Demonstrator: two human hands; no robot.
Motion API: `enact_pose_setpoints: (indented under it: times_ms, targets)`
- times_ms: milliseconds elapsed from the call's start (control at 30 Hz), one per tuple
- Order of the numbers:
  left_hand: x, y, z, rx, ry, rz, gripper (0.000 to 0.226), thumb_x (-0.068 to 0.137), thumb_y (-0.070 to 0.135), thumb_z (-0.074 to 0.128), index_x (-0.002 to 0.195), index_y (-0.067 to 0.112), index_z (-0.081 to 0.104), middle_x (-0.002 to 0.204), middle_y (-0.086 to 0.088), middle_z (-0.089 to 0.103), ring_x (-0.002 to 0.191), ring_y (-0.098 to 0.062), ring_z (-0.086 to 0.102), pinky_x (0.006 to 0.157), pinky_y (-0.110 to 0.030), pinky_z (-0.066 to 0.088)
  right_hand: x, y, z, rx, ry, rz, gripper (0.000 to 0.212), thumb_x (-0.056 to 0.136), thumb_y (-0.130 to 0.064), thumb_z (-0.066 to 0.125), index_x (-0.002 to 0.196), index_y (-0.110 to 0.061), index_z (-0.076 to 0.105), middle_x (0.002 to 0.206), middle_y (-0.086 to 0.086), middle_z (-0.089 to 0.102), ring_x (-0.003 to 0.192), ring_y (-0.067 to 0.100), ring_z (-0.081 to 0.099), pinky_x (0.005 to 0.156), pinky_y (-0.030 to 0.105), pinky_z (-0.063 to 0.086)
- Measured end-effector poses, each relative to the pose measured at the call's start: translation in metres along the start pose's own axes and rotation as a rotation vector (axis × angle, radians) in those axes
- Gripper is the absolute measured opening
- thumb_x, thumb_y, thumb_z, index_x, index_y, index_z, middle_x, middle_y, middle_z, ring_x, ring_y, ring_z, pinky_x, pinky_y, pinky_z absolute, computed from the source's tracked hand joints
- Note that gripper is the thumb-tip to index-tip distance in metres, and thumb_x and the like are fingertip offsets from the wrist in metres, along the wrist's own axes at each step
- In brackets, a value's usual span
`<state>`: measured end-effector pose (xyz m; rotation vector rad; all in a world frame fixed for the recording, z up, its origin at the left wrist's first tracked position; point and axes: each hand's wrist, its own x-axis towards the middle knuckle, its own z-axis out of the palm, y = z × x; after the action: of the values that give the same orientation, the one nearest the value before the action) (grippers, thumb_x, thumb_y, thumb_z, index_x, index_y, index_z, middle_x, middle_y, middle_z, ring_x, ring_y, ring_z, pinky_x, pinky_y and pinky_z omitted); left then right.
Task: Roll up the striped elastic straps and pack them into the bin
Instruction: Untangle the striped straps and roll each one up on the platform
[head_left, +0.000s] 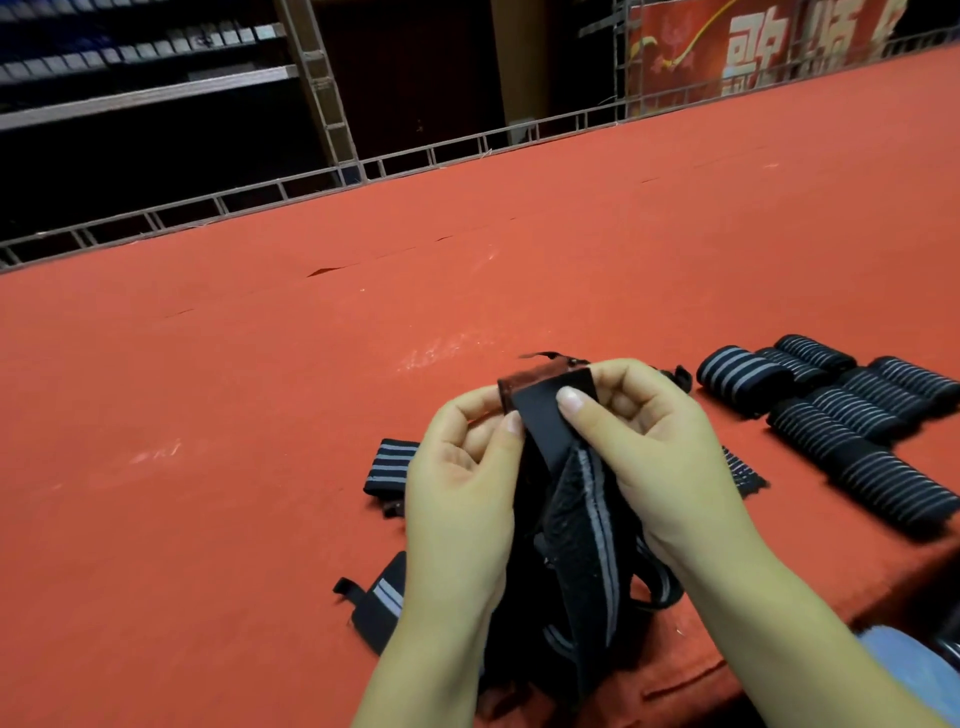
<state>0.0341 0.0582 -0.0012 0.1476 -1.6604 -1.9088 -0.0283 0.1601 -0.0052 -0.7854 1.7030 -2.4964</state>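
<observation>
Taking the strap end (545, 410) held at the middle as the landmark: to its left and lower, loose striped straps (387, 467) lie flat on the red table (260, 389). The left hand (462, 467) pinches the end's left edge, thumb on top. The right hand (639, 431) pinches its right side, thumb pressed on the black tab. Below it the strap's tail hangs limp in a heap, which suggests light, soft, stretchy fabric, best held at the stiffer end tab. Right of it lie finished rolls (831, 415). No bin shows.
</observation>
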Motion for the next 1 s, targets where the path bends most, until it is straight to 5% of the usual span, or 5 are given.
enact_pose_setpoints:
  times_ms: [133, 633, 833, 1000]
  targets:
    - [-0.0031, 0.0010, 0.0008, 0.027, 0.028, 0.036, 0.025, 0.097, 0.002, 0.054, 0.101, 0.018, 0.072, 0.094, -0.010, 0.077, 0.093, -0.026, 0.073, 0.082, -0.033, 0.057, -0.0027, -0.0033, 0.0018, 0.019, 0.050, -0.020, 0.006, 0.079, -0.019, 0.068, 0.081, -0.013, 0.067, 0.075, -0.001, 0.071, 0.071, 0.008, 0.066, 0.064, 0.019, 0.051]
    - [-0.0078, -0.0044, 0.0014, -0.001, -0.019, 0.061, 0.018, 0.085, 0.025, 0.059, 0.092, 0.026, 0.076, 0.093, -0.007, 0.076, 0.090, -0.026, 0.071, 0.081, -0.036, 0.055, -0.0038, -0.0035, 0.0021, 0.008, 0.041, -0.049, 0.011, 0.086, -0.012, 0.068, 0.078, -0.020, 0.068, 0.077, -0.002, 0.071, 0.073, 0.009, 0.066, 0.066, 0.021, 0.051]
    - [-0.0079, -0.0002, 0.0017, -0.055, -0.025, 0.036, 0.020, 0.084, 0.029, 0.059, 0.087, 0.015, 0.073, 0.069, 0.007, 0.065, 0.061, -0.002, 0.058, 0.061, -0.019, 0.049, -0.0047, -0.0039, 0.0009, -0.015, 0.015, -0.056, 0.003, 0.081, -0.021, 0.069, 0.078, -0.022, 0.069, 0.079, -0.002, 0.070, 0.075, 0.011, 0.066, 0.068, 0.023, 0.051]
    - [-0.0088, 0.0021, 0.0026, -0.119, -0.048, 0.052, 0.016, 0.090, 0.019, 0.061, 0.089, 0.011, 0.074, 0.074, -0.001, 0.072, 0.064, -0.004, 0.065, 0.059, -0.015, 0.050, -0.0039, -0.0054, -0.0019, -0.016, -0.024, -0.058, 0.005, 0.081, -0.017, 0.069, 0.078, -0.021, 0.068, 0.078, -0.004, 0.070, 0.074, 0.010, 0.066, 0.068, 0.020, 0.051]
